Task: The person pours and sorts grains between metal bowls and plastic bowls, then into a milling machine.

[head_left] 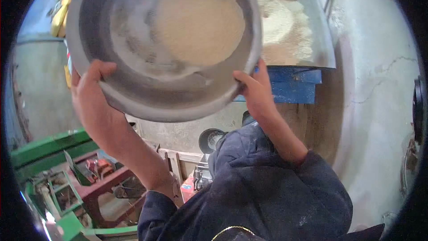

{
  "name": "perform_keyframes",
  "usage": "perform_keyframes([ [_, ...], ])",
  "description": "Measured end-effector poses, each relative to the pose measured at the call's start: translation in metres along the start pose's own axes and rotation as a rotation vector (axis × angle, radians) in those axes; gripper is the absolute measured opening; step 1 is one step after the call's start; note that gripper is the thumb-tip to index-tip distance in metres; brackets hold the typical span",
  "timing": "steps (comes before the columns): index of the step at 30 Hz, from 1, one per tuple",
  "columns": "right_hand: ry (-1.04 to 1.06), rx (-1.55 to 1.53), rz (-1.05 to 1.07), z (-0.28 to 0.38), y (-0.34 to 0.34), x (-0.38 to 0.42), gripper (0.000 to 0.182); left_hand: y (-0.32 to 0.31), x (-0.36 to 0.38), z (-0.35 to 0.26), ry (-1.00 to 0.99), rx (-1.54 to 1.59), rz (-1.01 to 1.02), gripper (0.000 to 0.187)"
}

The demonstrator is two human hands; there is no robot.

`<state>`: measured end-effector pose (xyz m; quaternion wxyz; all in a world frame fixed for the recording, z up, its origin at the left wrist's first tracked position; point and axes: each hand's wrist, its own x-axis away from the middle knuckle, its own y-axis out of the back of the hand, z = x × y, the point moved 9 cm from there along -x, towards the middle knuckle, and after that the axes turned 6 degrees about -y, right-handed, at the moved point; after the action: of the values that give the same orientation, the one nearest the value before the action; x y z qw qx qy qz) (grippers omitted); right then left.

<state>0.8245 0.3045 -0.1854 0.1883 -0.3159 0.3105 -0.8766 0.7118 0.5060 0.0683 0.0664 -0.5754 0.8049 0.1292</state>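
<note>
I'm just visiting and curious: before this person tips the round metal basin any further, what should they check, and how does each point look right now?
1. Left hand grips the rim of the round grey metal basin: ok.
2. Right hand grips the opposite rim: ok.
3. Pale tan flour heap lies inside the basin, clear of the rim: ok.
4. Basin is raised beside the metal hopper on its blue frame: ok.
5. Room left in the hopper: cannot tell.

We're seeing a grey metal bowl [133, 93] w/ pale beige flour [198, 20], dark navy sleeves [267, 183], a blue-painted ledge [292, 85], a green frame [49, 145] & dull red machine parts [107, 180].
</note>
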Motion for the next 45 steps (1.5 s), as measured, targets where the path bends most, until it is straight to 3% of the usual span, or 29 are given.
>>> perform_keyframes([
  [4,-0.038,-0.136,0.024,-0.005,0.010,-0.046,0.067,-0.085,0.005,-0.031,-0.138,-0.081,0.050,0.042],
  [7,-0.119,-0.278,0.024,-0.016,0.010,-0.066,0.067,-0.150,0.014,-0.051,-0.298,-0.046,0.385,0.036],
  [12,-0.237,-0.493,0.198,-0.026,-0.026,-0.090,0.066,-0.222,0.062,-0.091,-0.556,-0.282,0.572,0.041],
  [15,-0.236,-0.464,0.189,-0.004,-0.042,-0.078,0.055,-0.241,0.093,-0.103,-0.720,-0.400,0.631,0.047],
  [18,-0.185,-0.584,0.220,-0.011,-0.049,-0.092,0.064,-0.247,0.115,-0.116,-0.871,-0.351,0.667,0.049],
  [26,-0.194,-0.590,0.332,-0.005,-0.075,-0.093,0.064,-0.250,0.144,-0.128,-1.274,-0.264,0.794,0.052],
  [31,-0.032,-0.573,0.425,-0.012,-0.090,-0.123,0.066,-0.227,0.133,-0.130,-1.187,-0.197,0.722,0.047],
  [32,-0.114,-0.508,0.306,-0.005,-0.084,-0.110,0.066,-0.220,0.129,-0.130,-1.175,-0.180,0.718,0.047],
  [33,-0.195,-0.448,0.187,-0.004,-0.077,-0.097,0.067,-0.211,0.103,-0.122,-0.921,-0.087,0.730,0.044],
  [35,-0.108,-0.445,0.188,0.011,-0.074,-0.088,0.070,-0.188,0.055,-0.110,-0.637,-0.062,0.703,0.042],
  [38,-0.025,-0.381,0.181,0.016,-0.066,-0.089,0.074,-0.153,-0.011,-0.099,-0.540,0.011,0.603,0.038],
  [40,0.195,-0.301,0.178,0.037,-0.062,-0.080,0.072,-0.135,-0.046,-0.088,-0.552,0.047,0.544,0.036],
  [42,0.270,-0.277,0.167,0.050,-0.065,-0.080,0.069,-0.120,-0.090,-0.068,-0.558,0.091,0.476,0.034],
  [45,0.389,-0.118,-0.143,0.069,-0.050,-0.089,0.060,-0.121,-0.140,-0.042,-0.680,0.176,0.532,0.051],
])
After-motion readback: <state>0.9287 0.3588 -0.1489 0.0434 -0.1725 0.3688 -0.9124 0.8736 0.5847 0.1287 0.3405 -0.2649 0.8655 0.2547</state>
